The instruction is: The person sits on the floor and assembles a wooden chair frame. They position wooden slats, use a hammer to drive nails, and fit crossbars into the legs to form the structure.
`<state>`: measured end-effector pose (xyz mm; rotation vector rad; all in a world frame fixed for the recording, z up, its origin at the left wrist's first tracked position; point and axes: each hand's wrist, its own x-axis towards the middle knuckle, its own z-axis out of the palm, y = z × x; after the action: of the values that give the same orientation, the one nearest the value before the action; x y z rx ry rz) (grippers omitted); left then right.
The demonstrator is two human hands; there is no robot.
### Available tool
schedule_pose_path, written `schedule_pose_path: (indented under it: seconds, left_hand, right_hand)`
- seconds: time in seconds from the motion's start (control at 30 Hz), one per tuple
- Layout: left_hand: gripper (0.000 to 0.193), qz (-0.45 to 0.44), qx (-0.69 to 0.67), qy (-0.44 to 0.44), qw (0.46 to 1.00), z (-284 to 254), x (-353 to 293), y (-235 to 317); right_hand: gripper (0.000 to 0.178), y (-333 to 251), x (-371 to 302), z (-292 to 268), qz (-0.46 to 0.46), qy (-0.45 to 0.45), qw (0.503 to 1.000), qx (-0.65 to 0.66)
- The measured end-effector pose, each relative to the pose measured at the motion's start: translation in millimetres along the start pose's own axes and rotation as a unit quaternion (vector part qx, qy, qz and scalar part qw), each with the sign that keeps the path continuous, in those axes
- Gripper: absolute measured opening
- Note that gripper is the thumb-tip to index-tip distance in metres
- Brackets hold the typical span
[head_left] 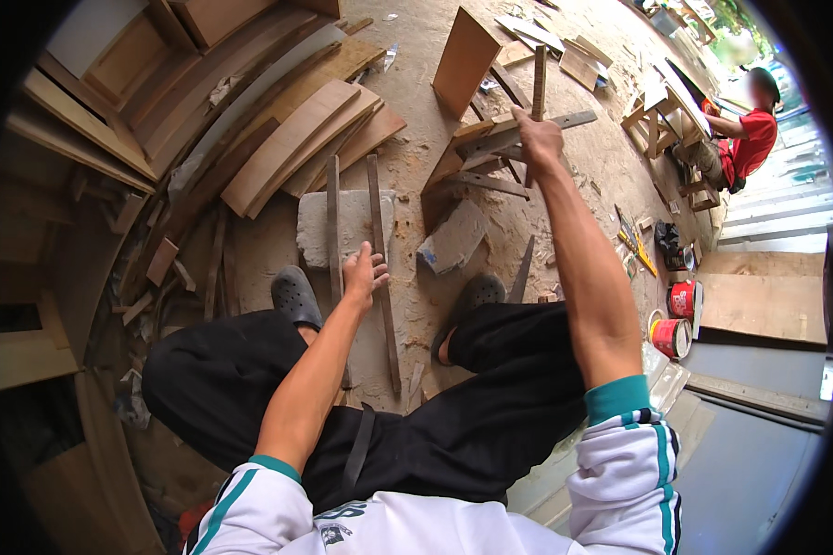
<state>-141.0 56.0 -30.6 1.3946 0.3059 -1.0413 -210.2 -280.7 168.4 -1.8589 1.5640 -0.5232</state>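
Head view: the right hand [539, 141], reaching well forward and to the right, looks closed round a strip [540, 81], though its fingertips are partly hidden. That strip points away from the person, roughly in line with the right forearm, and crosses a bar [578, 119] lying side to side. Nearer the body, the left hand [365, 275] is half open with loosely curled fingers, seemingly empty, between a left slat [334, 217] and a right slat [377, 208]. Both slats run lengthwise away from the person, nearly parallel, across a block [314, 227]; whether the fingers touch the right one I cannot tell.
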Motion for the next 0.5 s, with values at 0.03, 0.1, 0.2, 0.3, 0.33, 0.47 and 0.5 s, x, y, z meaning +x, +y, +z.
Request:
schedule_pose_path:
  seconds: [0.03,0.1,0.2,0.3,0.33,0.47,0.5]
  left_hand:
    - [0.057,0.02,0.017,-0.019,0.999,7,4,6]
    - [0.056,0.12,0.116,-0.05,0.985,34,8,22]
    - [0.059,0.272,0.248,-0.074,0.927,79,20,54]
    - [0.061,0.365,0.306,-0.118,0.871,140,15,91]
    - [0.062,0.401,0.317,-0.122,0.851,155,29,94]
    - [0.054,0.449,0.469,-0.083,0.756,161,62,113]
    - [0.051,0.422,0.491,-0.092,0.757,168,66,119]
  right_hand:
    - [0.055,15,31,5,-0.019,0.034,0.999,-0.029]
    - [0.062,38,71,-3,0.021,0.021,0.998,-0.053]
    - [0.052,77,96,-8,0.13,0.089,0.984,-0.088]
    - [0.04,167,115,-26,0.165,0.113,0.969,-0.143]
    - [0.048,196,124,-33,0.184,0.063,0.978,-0.075]
    - [0.042,182,99,-5,0.278,-0.117,0.879,0.37]
    - [0.034,180,99,-8,0.285,-0.112,0.872,0.383]
